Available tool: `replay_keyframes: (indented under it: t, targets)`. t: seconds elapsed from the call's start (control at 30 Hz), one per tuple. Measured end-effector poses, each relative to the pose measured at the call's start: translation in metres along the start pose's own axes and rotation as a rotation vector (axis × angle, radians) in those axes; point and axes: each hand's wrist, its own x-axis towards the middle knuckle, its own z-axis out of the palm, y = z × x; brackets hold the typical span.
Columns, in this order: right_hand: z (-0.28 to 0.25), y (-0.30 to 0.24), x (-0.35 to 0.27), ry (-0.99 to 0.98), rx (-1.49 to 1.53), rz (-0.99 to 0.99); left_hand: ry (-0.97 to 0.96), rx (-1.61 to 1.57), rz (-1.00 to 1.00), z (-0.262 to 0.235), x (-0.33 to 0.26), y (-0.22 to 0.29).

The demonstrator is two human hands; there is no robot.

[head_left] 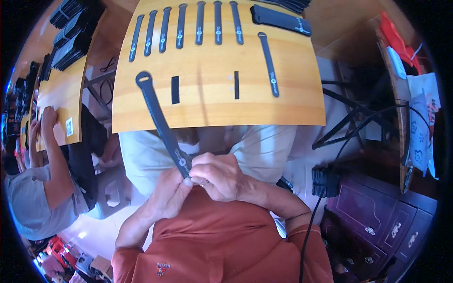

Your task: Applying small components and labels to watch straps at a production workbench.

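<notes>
Between both my hands is a long black strap [160, 120] with a rounded, slotted head and pale printing near its lower end. It slants from above the table's near edge down to my chest. My left hand [172, 193] pinches its lower end between thumb and fingers. My right hand [219, 175] is closed at the same end, its fingers curled over the tip. On the wooden table [217, 111] lies a row of several similar straps [180, 28]. Another single strap [269, 63] lies apart at the right. Two short black strips [175, 89] are fixed or laid on the tabletop.
A stack of black straps [281, 20] lies at the table's far right. At left, another person [42, 198] works at a second table [71, 99] with bundled straps. A dark drawer cabinet [377, 217] stands at lower right, with a black cable [316, 207] hanging near my right arm.
</notes>
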Motion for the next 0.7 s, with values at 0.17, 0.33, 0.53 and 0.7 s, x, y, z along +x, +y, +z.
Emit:
replay_keyframes:
  t: [0.17, 0.33, 0.53, 0.7]
  targets:
    - [-0.007, -0.009, 0.003, 0.032, -0.01, 0.014, -0.017, 0.057, 0.157, 0.002, 0.007, 0.006]
    - [-0.117, 0.022, 0.033, 0.541, -0.576, 0.322, -0.2, 0.126, 0.279, -0.002, -0.003, 0.01]
    - [-0.31, 0.042, 0.053, 1.098, -0.387, 0.126, -0.339, 0.187, 0.201, -0.014, -0.017, 0.008]
    - [-0.31, 0.029, 0.051, 0.968, -0.913, 0.191, -0.214, 0.127, 0.161, -0.01, -0.024, 0.005]
